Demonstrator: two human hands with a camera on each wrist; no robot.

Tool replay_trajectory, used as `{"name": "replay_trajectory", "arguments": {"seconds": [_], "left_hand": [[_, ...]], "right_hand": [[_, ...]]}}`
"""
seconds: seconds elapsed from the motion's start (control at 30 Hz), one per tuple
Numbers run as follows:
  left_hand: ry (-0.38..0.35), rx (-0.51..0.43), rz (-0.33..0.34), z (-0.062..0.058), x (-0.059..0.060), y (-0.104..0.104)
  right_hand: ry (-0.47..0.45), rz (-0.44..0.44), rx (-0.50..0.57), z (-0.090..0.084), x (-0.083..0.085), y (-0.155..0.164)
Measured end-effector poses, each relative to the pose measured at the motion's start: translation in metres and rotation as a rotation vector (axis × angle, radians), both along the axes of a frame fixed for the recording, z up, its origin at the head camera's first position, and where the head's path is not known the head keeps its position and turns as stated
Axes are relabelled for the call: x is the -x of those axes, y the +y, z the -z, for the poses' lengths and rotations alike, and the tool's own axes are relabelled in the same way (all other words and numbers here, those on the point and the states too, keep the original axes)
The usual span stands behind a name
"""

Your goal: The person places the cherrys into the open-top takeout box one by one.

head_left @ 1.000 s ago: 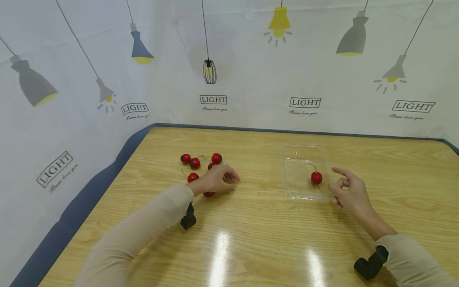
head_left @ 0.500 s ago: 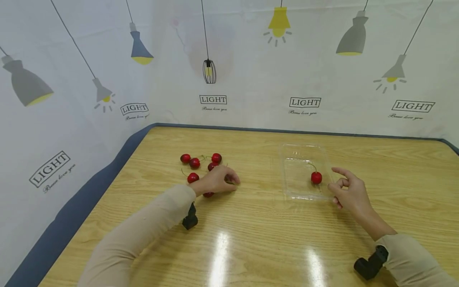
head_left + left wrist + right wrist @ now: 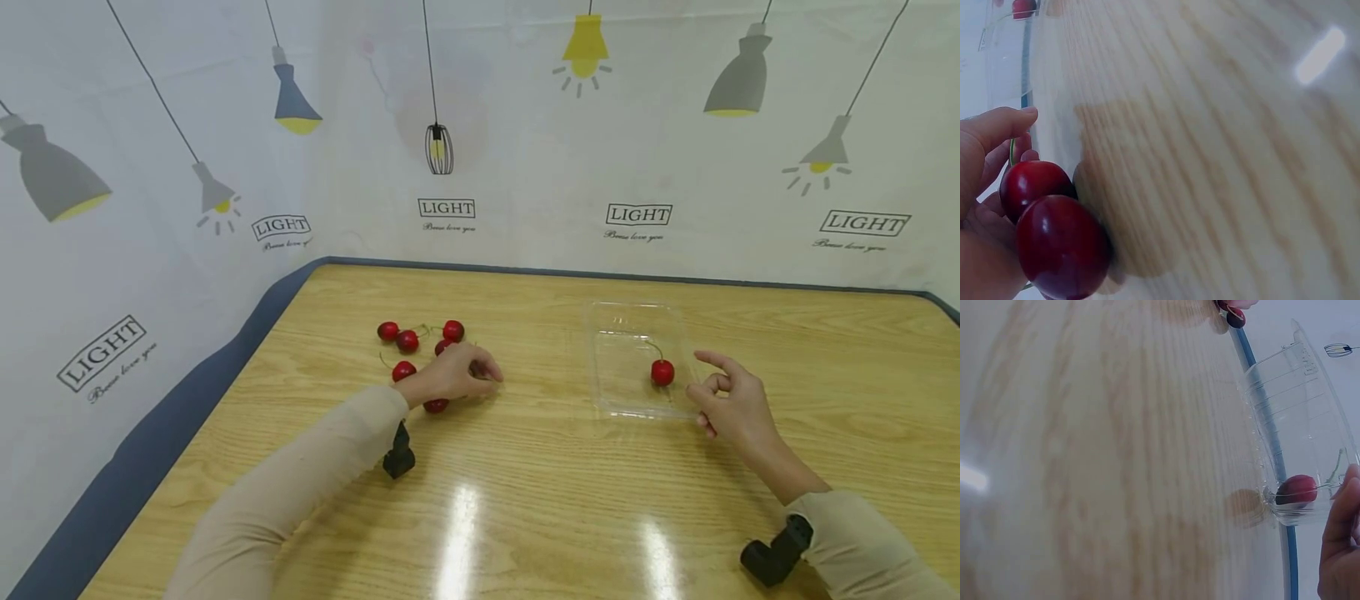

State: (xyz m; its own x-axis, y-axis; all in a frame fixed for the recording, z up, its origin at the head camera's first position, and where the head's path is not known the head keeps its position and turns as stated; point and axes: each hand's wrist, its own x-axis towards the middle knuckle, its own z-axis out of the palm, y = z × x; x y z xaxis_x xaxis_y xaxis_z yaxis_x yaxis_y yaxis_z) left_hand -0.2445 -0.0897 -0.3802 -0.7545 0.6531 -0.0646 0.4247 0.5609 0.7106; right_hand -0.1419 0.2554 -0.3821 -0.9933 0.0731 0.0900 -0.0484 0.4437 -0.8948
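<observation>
My left hand (image 3: 453,372) is low over a loose group of red cherries (image 3: 407,341) on the table. In the left wrist view its thumb and fingertips pinch a green stem (image 3: 1012,152) rising from one cherry (image 3: 1034,181); a second, darker cherry (image 3: 1063,247) sits right in front. My palm partly hides the group from the head view. My right hand (image 3: 738,408) pinches the right rim of a clear plastic box (image 3: 637,412) with the thumb and curled fingers, index finger raised along the side. Inside the box lies a single cherry (image 3: 662,372), stem upward.
The box stands on a light wood table (image 3: 555,483), right of the cherries. Behind and to the left hangs a white cloth (image 3: 525,167) printed with lamps, with a dark blue band along the table edge. Black wrist cameras (image 3: 776,550) hang beneath the sleeves.
The thumb and fingertips of my left hand have come together near the cherries, closing the gap seen earlier. My right hand and the box have stayed put.
</observation>
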Motion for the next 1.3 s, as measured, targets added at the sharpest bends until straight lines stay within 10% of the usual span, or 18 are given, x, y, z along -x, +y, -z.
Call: {"name": "replay_trajectory", "arguments": {"seconds": [0.4, 1.3], "left_hand": [[0.093, -0.051, 0.033, -0.011, 0.002, 0.0], [0.048, -0.131, 0.0, -0.015, 0.003, -0.003]], "right_hand": [[-0.001, 0.003, 0.01, -0.001, 0.0, 0.0], [0.003, -0.008, 0.014, -0.001, 0.001, 0.001]]}}
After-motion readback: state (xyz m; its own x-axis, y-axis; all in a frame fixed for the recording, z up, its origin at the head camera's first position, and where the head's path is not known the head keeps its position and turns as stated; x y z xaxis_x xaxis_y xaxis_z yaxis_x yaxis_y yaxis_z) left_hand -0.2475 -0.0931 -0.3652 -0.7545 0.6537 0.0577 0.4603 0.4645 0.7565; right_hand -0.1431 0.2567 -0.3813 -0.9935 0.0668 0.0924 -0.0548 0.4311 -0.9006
